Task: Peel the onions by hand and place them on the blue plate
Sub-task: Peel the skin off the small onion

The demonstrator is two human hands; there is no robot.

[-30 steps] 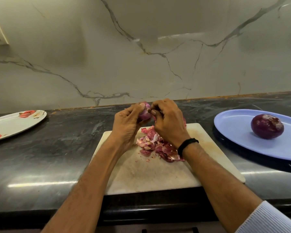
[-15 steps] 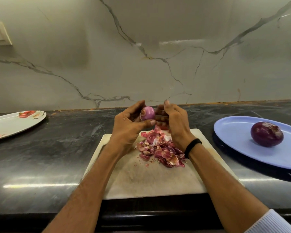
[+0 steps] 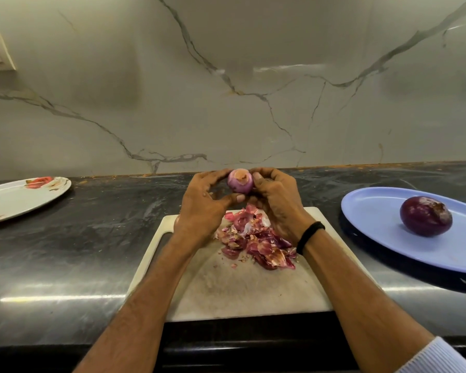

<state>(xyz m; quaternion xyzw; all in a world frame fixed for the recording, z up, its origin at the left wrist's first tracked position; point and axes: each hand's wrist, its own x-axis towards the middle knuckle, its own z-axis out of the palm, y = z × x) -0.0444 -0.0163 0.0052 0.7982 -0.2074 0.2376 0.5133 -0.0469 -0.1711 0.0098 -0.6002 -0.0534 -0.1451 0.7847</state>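
Observation:
A small pale purple onion (image 3: pixel 240 181) is held up above the far edge of the white cutting board (image 3: pixel 242 289). My left hand (image 3: pixel 203 208) grips it from the left, thumb under it. My right hand (image 3: pixel 276 203) holds it from the right with curled fingers. A heap of red onion skins (image 3: pixel 256 240) lies on the board below the hands. To the right, a dark purple peeled onion (image 3: pixel 425 216) lies on the blue plate (image 3: pixel 374 214).
A white plate with red flower print (image 3: pixel 16 197) sits at the far left on the dark stone counter (image 3: pixel 78 238). A marble wall rises right behind the counter. The counter's front edge runs just below the board.
Both hands have lifted the onion slightly and turned it, so its pale end now faces me. My right hand has closed back onto it.

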